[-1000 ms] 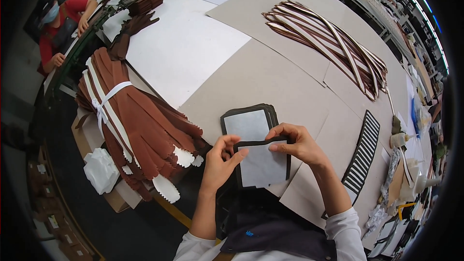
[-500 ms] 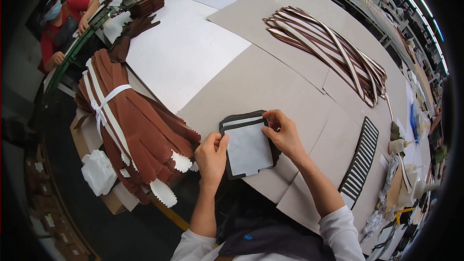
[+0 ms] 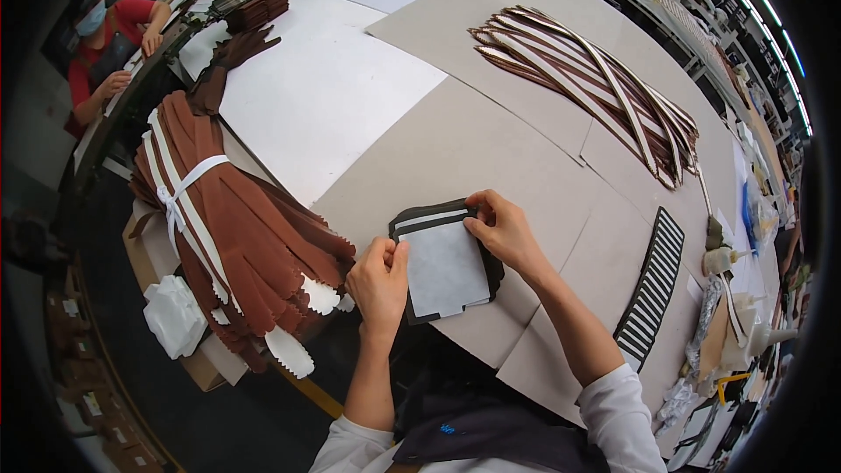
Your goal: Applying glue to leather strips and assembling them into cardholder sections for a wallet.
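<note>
At the near edge of the table lies a small stack of dark-edged fabric panels with a pale grey face. My left hand pinches the top panel at its upper left edge, thumb and fingers pressed together. At the upper right corner, my right hand grips the same panel between thumb and fingers. Under it, the dark borders of other panels show along the top and right side. Left of my hands sits a large bundle of reddish-brown strips, tied with a white band.
Brown and white strips lie in a long heap at the far right. A black-and-white striped strip rests near my right forearm. White crumpled wrapping is beside the bundle. Glue bottles and clutter line the right edge. A masked person works far left.
The whole view has shifted slightly, so the table things sit a little further left. Both hands keep their hold on the panel. The person at far left has moved their hands.
</note>
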{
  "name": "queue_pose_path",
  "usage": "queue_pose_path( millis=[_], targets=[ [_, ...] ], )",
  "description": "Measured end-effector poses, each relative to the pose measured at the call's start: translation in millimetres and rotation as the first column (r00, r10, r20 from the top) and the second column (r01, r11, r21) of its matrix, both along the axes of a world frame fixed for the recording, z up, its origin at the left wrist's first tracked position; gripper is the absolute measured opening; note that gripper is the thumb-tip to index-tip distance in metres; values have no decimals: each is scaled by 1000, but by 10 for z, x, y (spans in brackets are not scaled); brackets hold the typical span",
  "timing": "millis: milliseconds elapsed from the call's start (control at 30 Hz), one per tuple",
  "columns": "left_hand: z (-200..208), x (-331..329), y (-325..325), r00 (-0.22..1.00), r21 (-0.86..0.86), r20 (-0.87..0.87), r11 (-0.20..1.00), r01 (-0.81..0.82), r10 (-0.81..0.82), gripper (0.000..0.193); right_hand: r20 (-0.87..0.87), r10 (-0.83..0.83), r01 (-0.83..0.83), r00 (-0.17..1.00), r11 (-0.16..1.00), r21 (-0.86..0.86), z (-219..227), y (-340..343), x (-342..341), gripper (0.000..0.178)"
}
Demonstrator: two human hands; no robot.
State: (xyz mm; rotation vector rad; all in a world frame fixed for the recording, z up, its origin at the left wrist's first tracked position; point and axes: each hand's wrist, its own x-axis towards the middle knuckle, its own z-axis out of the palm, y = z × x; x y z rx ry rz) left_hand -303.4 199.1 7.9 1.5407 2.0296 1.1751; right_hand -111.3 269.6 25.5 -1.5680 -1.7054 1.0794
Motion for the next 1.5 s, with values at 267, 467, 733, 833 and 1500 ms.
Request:
queue_pose_path(
  millis=[267, 467, 733, 833, 1500],
  targets=[
    [6, 32, -19, 1000, 30, -21, 999, -21, 21, 21, -22, -26, 27, 999, 999, 18, -42, 90, -33, 24],
    [-25, 45, -35, 999, 35, -26, 999, -38, 39, 20, 48, 42, -45, 998, 997, 58, -76, 94, -36, 22],
    [-43, 31, -61, 1000, 82, 0, 996, -29, 29, 20, -230, 2, 10, 973, 999, 50, 17, -41, -43, 19],
    [-61, 27, -72, 1000, 93, 6, 995, -22, 21, 17, -161, 37, -44, 986, 998, -44, 176, -106, -22, 16],
    [-32, 8, -452, 913, -138, 409, 989, 61, 1, 28, -114, -79, 66, 990, 991, -113, 53, -306, 83, 16]
  ],
)
